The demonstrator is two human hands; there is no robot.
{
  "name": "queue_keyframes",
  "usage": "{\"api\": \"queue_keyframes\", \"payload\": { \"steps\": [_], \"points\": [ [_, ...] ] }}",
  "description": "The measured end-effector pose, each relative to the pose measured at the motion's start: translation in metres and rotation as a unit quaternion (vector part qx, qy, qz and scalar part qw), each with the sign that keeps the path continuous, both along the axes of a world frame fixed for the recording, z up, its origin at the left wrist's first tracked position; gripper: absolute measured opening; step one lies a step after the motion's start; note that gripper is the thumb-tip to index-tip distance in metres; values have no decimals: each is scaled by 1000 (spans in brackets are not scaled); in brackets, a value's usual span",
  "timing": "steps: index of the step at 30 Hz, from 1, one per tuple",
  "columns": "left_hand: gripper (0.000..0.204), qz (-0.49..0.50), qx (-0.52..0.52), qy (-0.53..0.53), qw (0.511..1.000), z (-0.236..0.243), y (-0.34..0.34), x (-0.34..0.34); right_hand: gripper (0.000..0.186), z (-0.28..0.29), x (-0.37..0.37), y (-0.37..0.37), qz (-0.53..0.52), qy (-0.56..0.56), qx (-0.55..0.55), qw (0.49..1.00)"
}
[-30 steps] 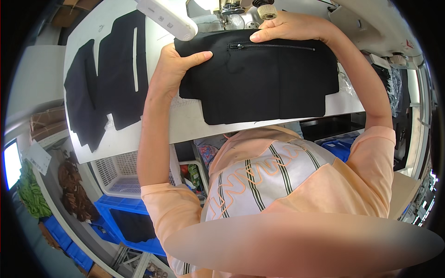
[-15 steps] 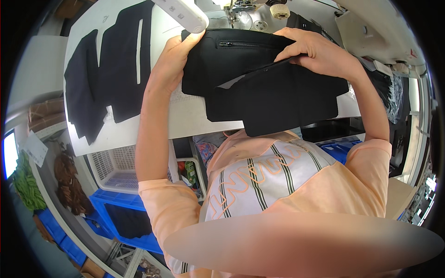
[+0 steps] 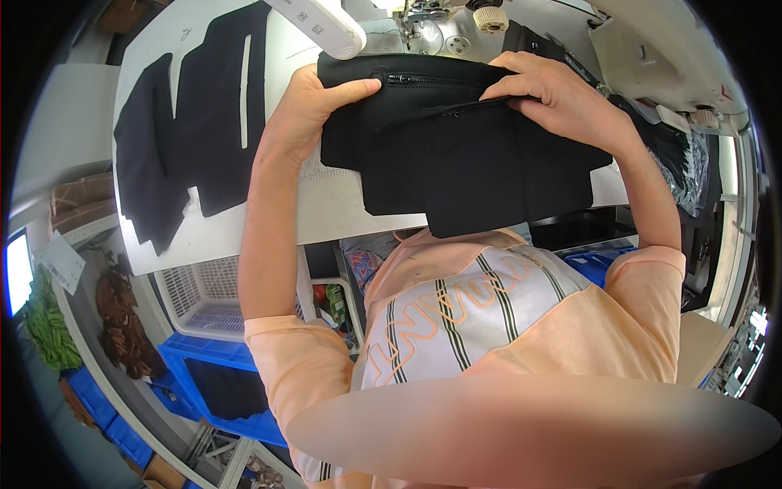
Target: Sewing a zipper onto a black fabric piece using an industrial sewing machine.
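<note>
Between my hands is a black fabric panel (image 3: 489, 175) with stepped lower edges, lying over the front of the white table. A black zipper (image 3: 432, 80) runs along its upper part. My left hand (image 3: 309, 114) grips the panel's upper left edge; its thumb lies on the front beside the zipper's left end, and the fingers are hidden behind. At the upper right, my right hand (image 3: 562, 98) pinches the panel around a fold below the zipper. The fold's edge is drawn up close under the zipper.
Cut black fabric pieces (image 3: 216, 122) lie on the table's left side (image 3: 236, 232). Beyond the panel stand a sewing machine's needle area (image 3: 419, 28) and a white elongated device (image 3: 326, 24). Below the table are a white plastic basket (image 3: 208, 297) and a blue crate (image 3: 220, 350).
My left thumb has moved right, from the panel's top corner onto its front by the zipper. The gap under the fold has closed, hiding the pale strip there. My right hand has barely moved.
</note>
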State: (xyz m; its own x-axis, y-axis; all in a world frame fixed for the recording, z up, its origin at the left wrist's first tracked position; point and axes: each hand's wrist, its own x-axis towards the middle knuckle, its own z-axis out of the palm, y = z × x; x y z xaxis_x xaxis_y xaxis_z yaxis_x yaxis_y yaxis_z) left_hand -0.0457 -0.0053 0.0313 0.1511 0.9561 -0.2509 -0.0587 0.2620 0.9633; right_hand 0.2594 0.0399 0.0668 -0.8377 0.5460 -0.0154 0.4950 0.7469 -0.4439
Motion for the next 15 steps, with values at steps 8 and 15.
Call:
{"api": "queue_keyframes", "payload": {
  "steps": [8, 15],
  "points": [
    [27, -6, 5, 6, 1000, -2, 0, -4, 34, 0, -2, -2, 2, 7, 9, 1000],
    [29, -18, 25, 11, 999, 2, -3, 2, 32, -1, -2, 0, 0, 2, 7, 1000]
  ]
}}
